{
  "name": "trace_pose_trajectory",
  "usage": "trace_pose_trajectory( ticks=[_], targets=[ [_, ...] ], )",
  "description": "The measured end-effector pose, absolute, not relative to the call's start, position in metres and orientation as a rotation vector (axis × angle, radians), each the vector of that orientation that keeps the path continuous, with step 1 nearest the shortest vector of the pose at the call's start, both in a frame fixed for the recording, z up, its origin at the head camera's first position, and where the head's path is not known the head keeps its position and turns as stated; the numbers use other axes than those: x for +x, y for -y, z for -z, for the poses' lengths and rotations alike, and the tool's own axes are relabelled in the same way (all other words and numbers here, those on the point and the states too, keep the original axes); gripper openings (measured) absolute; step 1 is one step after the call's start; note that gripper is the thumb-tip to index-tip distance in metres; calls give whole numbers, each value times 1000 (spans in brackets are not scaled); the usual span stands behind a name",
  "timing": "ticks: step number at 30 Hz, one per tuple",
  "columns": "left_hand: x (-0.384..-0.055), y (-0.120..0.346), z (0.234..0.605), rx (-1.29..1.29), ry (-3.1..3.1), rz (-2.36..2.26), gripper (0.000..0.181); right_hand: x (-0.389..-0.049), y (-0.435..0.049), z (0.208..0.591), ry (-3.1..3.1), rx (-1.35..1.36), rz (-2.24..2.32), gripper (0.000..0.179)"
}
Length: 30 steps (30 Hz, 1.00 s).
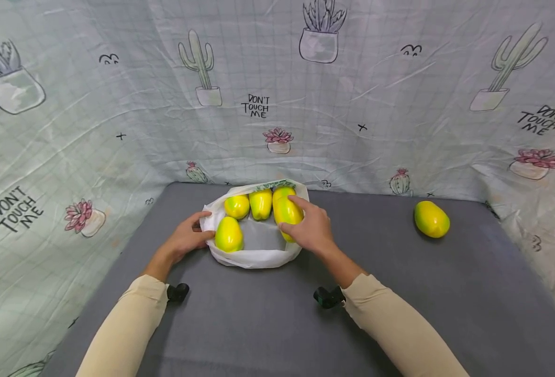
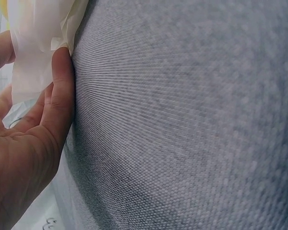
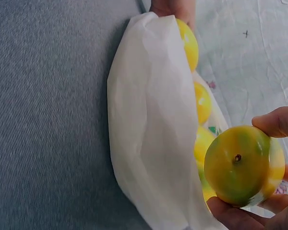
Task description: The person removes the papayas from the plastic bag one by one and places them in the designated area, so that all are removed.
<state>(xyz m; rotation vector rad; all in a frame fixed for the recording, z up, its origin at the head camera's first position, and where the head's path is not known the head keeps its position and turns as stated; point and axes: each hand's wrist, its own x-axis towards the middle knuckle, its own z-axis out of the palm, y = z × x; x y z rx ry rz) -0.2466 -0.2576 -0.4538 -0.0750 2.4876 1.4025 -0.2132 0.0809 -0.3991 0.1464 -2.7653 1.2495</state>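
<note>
Glossy yellow-green, mango-shaped fruit [image 3: 237, 163], 1 specimen, held over the mouth of a soft white bag [image 1: 254, 259] at its right side; the bare right hand [image 1: 314, 229] grips it, thumb and fingers clamped on opposite flanks. Judged firm, fairly light and slippery-skinned, it is best taken across its widest girth; the bag appears thin and limp, best held by its rim. The bare left hand [image 1: 188, 240] pinches the bag's left edge between thumb and fingers. Inside the bag: 3 readily visible similar fruits [image 1: 261, 204] and at least 1 partly hidden fruit [image 1: 283, 191] beneath the held specimen; the exact total cannot be told. Well apart, at right, 1 lone yellow-green fruit [image 1: 432, 219] lies on the grey fabric-covered tabletop [image 1: 254, 324]. Periphery: 2 beige sleeves [image 1: 124, 324], 2 black wrist devices [image 1: 329, 297].
</note>
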Motion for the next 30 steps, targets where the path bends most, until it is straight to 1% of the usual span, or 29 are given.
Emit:
trace_pose_trajectory(
  ticks=[8, 16, 30],
  targets=[
    [-248, 258, 455, -47, -2482, -1410, 74, -215, -101, 396, 2749, 119, -1269, 71],
    [-248, 259, 457, -39, -2477, -1422, 75, -218, -121, 395, 2739, 83, -1283, 69],
    [-246, 259, 457, -32, -2463, -1452, 74, -219, -153, 394, 2753, -32, -1210, 71]
  ],
)
